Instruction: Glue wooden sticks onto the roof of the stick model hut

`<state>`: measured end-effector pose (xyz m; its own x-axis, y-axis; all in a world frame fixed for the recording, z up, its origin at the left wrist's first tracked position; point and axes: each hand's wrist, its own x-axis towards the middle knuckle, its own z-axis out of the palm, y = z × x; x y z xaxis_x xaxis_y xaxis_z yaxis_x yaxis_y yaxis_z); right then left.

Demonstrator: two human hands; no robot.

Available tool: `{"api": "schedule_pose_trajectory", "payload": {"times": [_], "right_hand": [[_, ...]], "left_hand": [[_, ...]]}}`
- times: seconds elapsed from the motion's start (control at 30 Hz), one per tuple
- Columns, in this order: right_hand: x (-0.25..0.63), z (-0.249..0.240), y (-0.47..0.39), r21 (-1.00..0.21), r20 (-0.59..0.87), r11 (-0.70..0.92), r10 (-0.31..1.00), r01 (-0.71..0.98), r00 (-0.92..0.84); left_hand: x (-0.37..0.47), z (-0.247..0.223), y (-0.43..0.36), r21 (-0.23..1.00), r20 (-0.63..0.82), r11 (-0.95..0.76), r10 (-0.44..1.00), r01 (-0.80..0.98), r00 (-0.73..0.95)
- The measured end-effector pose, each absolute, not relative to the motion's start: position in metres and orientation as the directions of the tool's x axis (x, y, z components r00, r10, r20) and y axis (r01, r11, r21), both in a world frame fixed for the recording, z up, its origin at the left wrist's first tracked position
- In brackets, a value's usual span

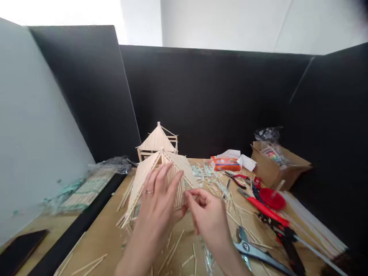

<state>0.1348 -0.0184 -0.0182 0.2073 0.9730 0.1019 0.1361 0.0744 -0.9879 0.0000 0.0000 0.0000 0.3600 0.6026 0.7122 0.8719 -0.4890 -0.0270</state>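
head | worn at eye height, behind and above left hand (156, 201) and right hand (211, 218) | facing forward, tilted down over wooden table (105, 230) | near to both, farther from black partition (201, 96) | reaching white wall (230, 23) at top edge | wide in field

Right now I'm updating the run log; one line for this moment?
left hand: against wooden-stick roof; right hand: pinched at its near side; behind: second stick-roofed model
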Motion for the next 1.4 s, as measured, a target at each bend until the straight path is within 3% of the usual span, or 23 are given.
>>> {"api": "schedule_pose_trajectory", "payload": {"times": [0.53,1.4], "right_hand": [[0.1334,-0.0196,-0.0172,-0.994,0.092,0.079,0.977,0.071,0.191],[0.1374,-0.0179,-0.0201,-0.976,0.163,0.137,0.974,0.169,0.155]], "left_hand": [[-0.0019,0.001,-0.0027,-0.032,0.736,-0.534,0.559,0.845,0.381],[-0.0033,0.0036,-0.0009,0.007,0.717,-0.555,0.582,0.832,0.383]]}}
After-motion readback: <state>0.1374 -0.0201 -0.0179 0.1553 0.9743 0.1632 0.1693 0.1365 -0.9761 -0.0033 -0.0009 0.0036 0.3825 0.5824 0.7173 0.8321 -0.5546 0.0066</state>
